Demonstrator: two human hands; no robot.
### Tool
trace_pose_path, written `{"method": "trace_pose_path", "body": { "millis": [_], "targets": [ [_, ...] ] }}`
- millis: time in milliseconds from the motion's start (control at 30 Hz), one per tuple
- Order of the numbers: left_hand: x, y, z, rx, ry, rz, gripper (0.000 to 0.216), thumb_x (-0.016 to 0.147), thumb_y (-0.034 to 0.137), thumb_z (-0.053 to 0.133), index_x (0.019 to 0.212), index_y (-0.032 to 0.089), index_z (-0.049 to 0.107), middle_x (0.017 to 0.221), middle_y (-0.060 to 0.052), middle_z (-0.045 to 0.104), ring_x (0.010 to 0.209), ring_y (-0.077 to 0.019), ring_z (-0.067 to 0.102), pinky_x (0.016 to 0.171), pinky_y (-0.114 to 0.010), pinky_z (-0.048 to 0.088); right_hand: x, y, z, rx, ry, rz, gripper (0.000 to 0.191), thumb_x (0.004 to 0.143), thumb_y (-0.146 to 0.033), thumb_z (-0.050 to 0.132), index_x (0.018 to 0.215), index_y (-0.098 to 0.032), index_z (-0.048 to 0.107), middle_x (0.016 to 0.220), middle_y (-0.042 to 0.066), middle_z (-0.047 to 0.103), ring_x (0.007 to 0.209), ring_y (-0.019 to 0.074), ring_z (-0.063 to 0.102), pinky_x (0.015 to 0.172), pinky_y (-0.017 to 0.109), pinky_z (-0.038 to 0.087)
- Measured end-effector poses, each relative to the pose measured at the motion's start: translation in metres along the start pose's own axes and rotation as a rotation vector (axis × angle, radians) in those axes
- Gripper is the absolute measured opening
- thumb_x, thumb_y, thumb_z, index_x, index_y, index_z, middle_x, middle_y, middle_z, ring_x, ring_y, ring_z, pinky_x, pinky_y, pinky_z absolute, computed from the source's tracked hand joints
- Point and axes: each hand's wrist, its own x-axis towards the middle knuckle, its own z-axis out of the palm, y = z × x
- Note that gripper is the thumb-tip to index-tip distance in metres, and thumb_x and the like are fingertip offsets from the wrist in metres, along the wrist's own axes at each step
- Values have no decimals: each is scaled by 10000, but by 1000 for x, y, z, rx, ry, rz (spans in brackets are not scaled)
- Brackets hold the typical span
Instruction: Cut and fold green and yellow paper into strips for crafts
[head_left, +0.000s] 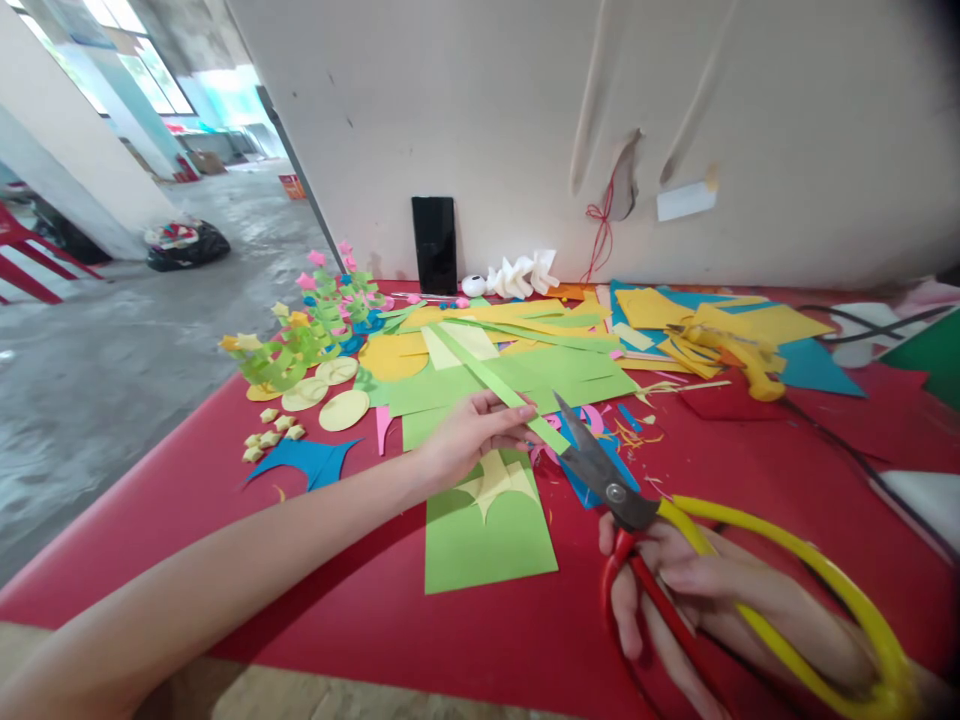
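Observation:
My left hand (480,435) pinches a long, narrow green paper strip (491,378) between thumb and fingers. The strip runs diagonally, and its lower right end lies at the blades of the scissors (616,492). Those scissors have dark metal blades, parted at the tips, with one yellow and one red handle. My right hand (697,580) grips them, its fingers through the handle loops. Beneath my left hand are a green paper sheet (491,555) and a pale yellow paper offcut (495,485). Blue paper scraps (600,470) lie under the blades.
Paper flowers (315,320), cream discs (343,410) and small folded stars (274,430) sit at the left. A phone (434,245) leans on the upright panel. A yellow glue gun (739,355) with a cord lies right. The red tabletop (315,590) ends at the near left.

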Motion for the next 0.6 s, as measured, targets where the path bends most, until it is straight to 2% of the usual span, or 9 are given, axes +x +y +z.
{"method": "trace_pose_path", "body": {
  "millis": [100,233,333,400,467,600],
  "targets": [
    [-3,-1,3,10,-32,-26,107,672,161,704,695,96,622,589,-20,655,567,-117,652,527,-172,503,-1,2,3,-26,92,-78,280,848,-384,383,1029,-251,549,697,41,667,422,147,586,382,211,420],
    [-7,-2,6,21,-58,-57,131,648,195,727,714,110,653,656,-15,676,576,-99,646,550,-172,490,2,6,7,-56,147,-111,267,839,-391,397,1028,-270,542,769,53,676,418,143,588,378,207,408],
    [-9,-4,8,40,-79,-75,144,638,216,735,722,119,671,673,-5,682,557,-77,633,554,-162,487,7,6,10,-78,132,-97,316,838,-421,391,876,-206,621,582,40,628,367,131,544,359,199,396],
    [-9,-5,8,63,-101,-92,161,621,224,748,713,113,678,640,-7,680,545,-76,628,552,-159,486,10,7,11,-75,142,-102,332,841,-414,395,807,-183,631,592,51,622,371,121,538,359,193,398],
    [-10,-5,8,89,-123,-108,172,608,232,758,696,105,681,609,-17,680,539,-82,626,559,-165,489,12,9,10,-63,153,-118,342,860,-411,380,841,-172,624,601,64,624,385,121,545,370,190,406],
    [-10,-5,7,132,-141,-121,167,612,246,756,660,105,681,591,-28,687,547,-88,630,569,-166,487,10,14,7,-30,151,-132,366,883,-436,347,1078,-189,533,560,62,620,400,134,556,371,184,409]
  ]
}}
